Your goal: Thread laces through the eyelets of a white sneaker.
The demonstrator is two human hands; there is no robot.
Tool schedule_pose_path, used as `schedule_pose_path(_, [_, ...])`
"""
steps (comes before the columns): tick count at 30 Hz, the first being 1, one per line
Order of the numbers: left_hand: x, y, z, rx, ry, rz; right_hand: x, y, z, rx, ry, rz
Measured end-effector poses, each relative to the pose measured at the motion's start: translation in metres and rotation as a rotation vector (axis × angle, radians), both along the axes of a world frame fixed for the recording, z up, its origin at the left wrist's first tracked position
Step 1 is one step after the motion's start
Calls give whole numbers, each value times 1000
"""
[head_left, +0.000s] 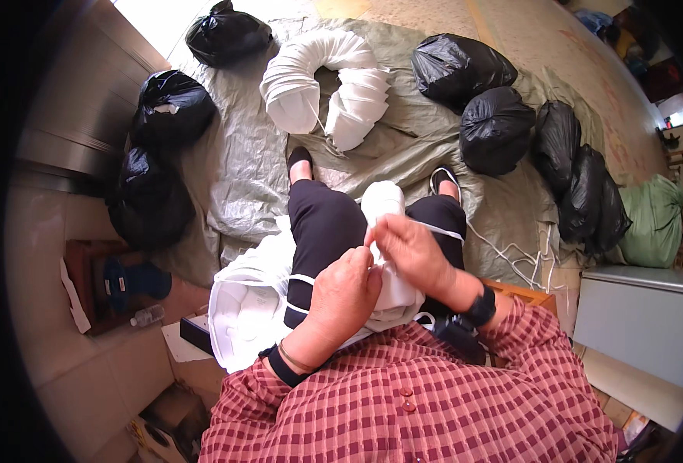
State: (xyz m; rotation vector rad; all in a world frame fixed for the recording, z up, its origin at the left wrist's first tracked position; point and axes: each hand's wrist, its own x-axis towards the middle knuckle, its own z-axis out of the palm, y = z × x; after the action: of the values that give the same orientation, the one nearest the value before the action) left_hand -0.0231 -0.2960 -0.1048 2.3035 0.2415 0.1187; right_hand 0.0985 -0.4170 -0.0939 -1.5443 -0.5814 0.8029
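On my lap, between my thighs, lies a stack of nested white fabric pieces [384, 201]. Over it my left hand [345, 292] and my right hand [412, 251] meet at the fingertips, both closed in a pinch. A white cord [443, 231] comes out beside my right hand and crosses my right thigh; another length shows by my left wrist. The hands appear to pinch this cord, though the part between the fingertips is hidden. Against my left thigh rests a second white stack [245, 312], its cup-like end facing up.
A curved white stack [322, 54] lies ahead on a grey-green tarp [249, 166]. Several black bags, including one on the left [150, 199] and one on the right [498, 130], flank it. Loose cord [530, 258] lies right, near a green sack [654, 220] and a grey box [642, 324].
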Motion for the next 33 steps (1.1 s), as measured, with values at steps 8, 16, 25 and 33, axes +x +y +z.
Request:
schedule_pose_path(8, [2, 0, 6, 26, 19, -23, 39, 29, -10, 5, -51, 477])
schedule_pose_path(16, [-6, 26, 10, 232, -17, -228, 51, -73, -17, 496, 629, -11])
schedule_pose_path(25, [-6, 54, 11, 650, -242, -371, 52, -112, 9, 643, 539, -250])
schedule_pose_path(33, [-60, 152, -24, 924, -29, 258, 138, -292, 32, 679, 702, -964])
